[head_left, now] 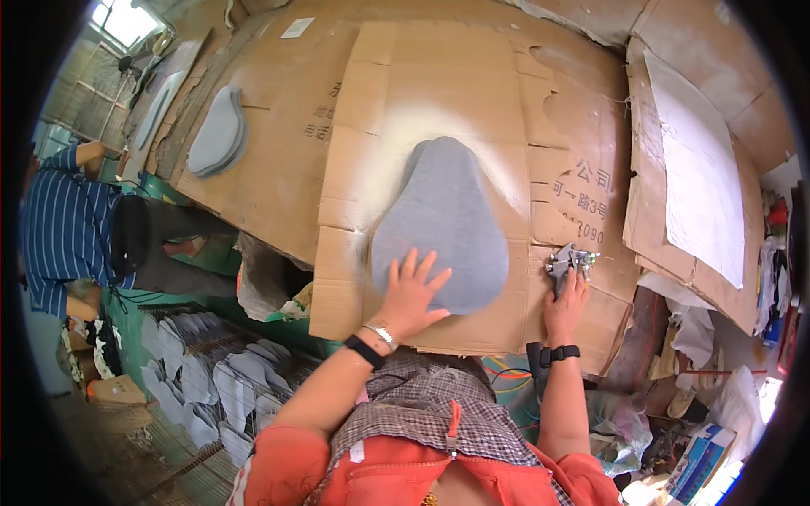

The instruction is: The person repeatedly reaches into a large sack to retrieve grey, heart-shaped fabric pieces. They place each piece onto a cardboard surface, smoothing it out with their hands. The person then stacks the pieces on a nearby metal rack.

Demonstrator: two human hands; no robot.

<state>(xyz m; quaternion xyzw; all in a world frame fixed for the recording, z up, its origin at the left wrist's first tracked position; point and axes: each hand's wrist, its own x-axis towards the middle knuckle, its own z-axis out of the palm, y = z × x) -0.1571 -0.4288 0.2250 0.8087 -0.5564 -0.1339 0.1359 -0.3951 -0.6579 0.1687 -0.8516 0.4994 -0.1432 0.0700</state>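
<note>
A grey, pear-shaped pad (443, 219) with a fabric-like face lies on the cardboard sheet in front of me, narrow end away from me. More than one layer seems to show at its top edge. My left hand (411, 295) rests on its wide lower part, fingers spread. To the right, my right hand (565, 308) has its fingers round a metal spray gun (570, 260) at the cardboard's near right side. The gun's handle is mostly hidden by that hand.
Whitish spray marks the cardboard sheet (447, 72) around the pad. Another stack of grey pads (218, 135) lies at the far left. A wire rack (274, 379) at lower left carries many grey pieces. A person in a striped shirt (67, 223) stands left. White paper (704, 177) lies right.
</note>
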